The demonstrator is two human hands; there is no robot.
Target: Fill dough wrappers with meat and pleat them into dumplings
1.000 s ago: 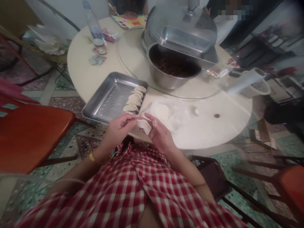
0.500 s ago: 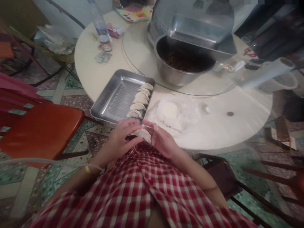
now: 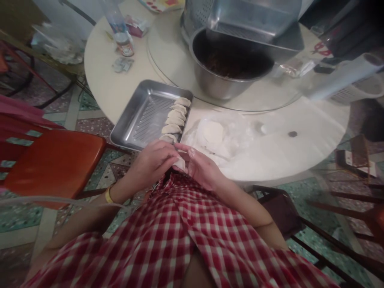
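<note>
A pale folded dumpling (image 3: 180, 164) is held between my two hands just off the table's near edge. My left hand (image 3: 159, 157) has its fingers and thumb closed over the dumpling's left side, covering much of it. From the other side my right hand (image 3: 202, 166) grips it, white flour showing on the fingers. Right beyond my hands is a metal tray (image 3: 135, 108), with several dumplings (image 3: 175, 116) lined up along its right side. Dumpling wrappers (image 3: 213, 133) lie in a pale stack on floured plastic to the right of the tray.
A deep metal bowl (image 3: 223, 88) of dark filling stands on the glass turntable (image 3: 168, 60), another metal tray (image 3: 255, 20) behind it. A bottle (image 3: 114, 20) and a small jar (image 3: 124, 45) are at the back left. An orange chair (image 3: 54, 160) stands left of the table.
My left hand has closed further over the dumpling, hiding more of it. The whole view has shifted slightly, so the table's things appear higher.
</note>
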